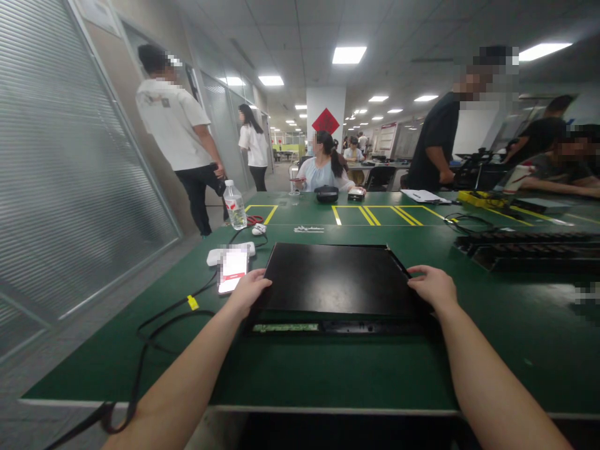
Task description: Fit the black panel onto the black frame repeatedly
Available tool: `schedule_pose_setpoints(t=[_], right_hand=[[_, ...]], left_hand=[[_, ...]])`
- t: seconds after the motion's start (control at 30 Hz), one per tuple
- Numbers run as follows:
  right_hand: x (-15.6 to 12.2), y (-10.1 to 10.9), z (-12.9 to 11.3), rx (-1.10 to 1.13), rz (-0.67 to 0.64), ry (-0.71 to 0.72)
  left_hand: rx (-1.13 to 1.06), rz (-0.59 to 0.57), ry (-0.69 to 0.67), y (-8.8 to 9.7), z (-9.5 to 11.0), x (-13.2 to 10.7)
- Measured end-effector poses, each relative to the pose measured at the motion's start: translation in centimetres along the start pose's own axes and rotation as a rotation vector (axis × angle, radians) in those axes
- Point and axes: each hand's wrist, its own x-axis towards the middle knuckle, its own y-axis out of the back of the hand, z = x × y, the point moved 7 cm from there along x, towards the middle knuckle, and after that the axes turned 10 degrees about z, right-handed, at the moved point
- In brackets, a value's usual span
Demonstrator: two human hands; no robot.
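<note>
A flat black rectangular panel (pixel 337 278), like a display screen, is held over the green table (pixel 337 381) by its two side edges. My left hand (pixel 253 289) pinches its left edge, thumb on the near face. On the opposite edge, my right hand (pixel 435 286) has its fingers and thumb closed in the same way. Beneath the panel's near edge shows a long dark strip (pixel 370 327), part of a frame or housing, with a narrow green circuit board (pixel 285 327) along its left half. What lies under the panel is hidden.
Left of the panel lie a lit phone (pixel 233 269), a white device (pixel 216 256) and a black cable (pixel 150 325); a water bottle (pixel 235 205) stands behind. Black slotted racks (pixel 539 247) occupy the right side. A person (pixel 323 165) sits across the table; several others are around.
</note>
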Motion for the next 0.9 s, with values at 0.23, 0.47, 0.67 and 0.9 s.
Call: schedule_pose_setpoints(t=[0.23, 0.47, 0.67, 0.9], right_hand=[[0.17, -0.12, 0.07, 0.019, 0.010, -0.006], [0.33, -0.43, 0.27, 0.036, -0.005, 0.019], [0.32, -0.41, 0.35, 0.063, 0.012, 0.018], [0.13, -0.23, 0.39, 0.005, 0.043, 0.010]], left_hand=[[-0.005, 0.007, 0.012, -0.09, 0.06, -0.03], [0.016, -0.005, -0.006, 0.07, 0.03, 0.00], [0.022, 0.002, -0.008, 0.06, 0.12, -0.18], [0.006, 0.009, 0.004, 0.02, 0.10, -0.25]])
